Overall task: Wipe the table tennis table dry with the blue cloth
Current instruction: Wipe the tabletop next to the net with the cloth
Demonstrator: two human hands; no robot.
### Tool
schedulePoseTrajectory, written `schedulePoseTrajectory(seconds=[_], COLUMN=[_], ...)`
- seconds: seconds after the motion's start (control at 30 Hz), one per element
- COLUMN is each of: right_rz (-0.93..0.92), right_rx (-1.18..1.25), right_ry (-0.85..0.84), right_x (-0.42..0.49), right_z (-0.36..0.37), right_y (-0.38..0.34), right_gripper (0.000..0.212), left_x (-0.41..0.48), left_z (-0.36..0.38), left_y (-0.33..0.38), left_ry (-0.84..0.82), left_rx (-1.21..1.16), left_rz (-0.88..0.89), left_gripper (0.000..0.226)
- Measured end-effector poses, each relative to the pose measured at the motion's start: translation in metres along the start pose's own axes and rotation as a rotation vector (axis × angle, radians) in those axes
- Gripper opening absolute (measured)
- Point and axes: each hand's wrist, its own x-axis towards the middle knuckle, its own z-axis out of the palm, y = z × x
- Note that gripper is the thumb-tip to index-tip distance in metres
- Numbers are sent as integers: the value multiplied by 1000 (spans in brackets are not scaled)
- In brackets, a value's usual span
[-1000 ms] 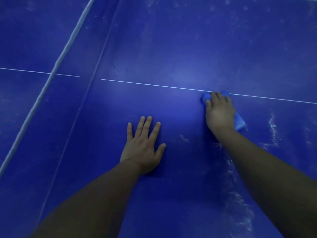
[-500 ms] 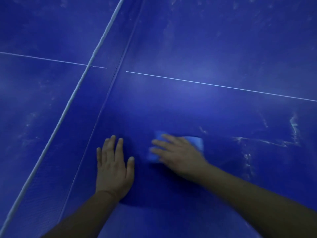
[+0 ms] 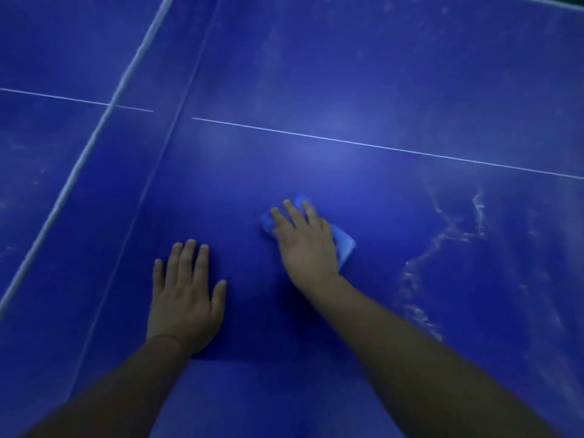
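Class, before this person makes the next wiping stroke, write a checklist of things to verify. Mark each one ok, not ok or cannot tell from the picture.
1. The blue cloth is under the right hand, pressed on the table: ok.
2. The left hand lies flat on the table, apart from the cloth: ok.
3. The surface right of the cloth is dry: not ok, pale streaks show there.
4. The patch between the hands is streak-free: ok.
5. Nothing lies between the cloth and the streaks: ok.
6. The cloth is dry enough to soak up more: cannot tell.
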Motion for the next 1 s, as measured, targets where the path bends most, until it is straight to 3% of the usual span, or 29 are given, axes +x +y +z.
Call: schedulePoseTrajectory(seconds=[0.1,0.17,0.23,0.3,0.4,0.5,0.6,0.67,0.77,0.83,0.93,1.0], right_rz=[-21,235,542,707,493,162,35,81,438,597,550,349], right_rx=[-35,-163,-232,-166,-159,-3,36,-44,-246,-198,-169,-169], right_ry=[-24,72,-11,-20,116,10,-25,18,38,42,177,281], right_x=[-22,-26,-31,-28,-1,17,37,53,47,22,12,23], right_z=[-20,-39,-71,-85,-67,-29,-16,-23,-51,-75,-79,-61], right_y=[65,152,228,252,191,97,74,123,239,287,282,248], right_gripper=[45,41,41,40,30,42,52,48,42,39,19,17], left_x=[0,-1,-3,-4,0,18,43,54,56,56,58,57], left_z=[-1,-3,-5,-4,0,2,6,12,19,19,17,15], left_y=[0,2,8,19,42,73,104,117,121,119,120,121], left_ry=[8,23,41,38,33,41,29,6,-21,-28,-38,-49], left_rx=[9,13,10,-11,-19,-24,-6,6,28,19,9,7], left_rz=[12,40,70,102,159,230,311,355,376,371,368,369], left_gripper=[75,74,73,71,70,70,69,70,70,69,68,67])
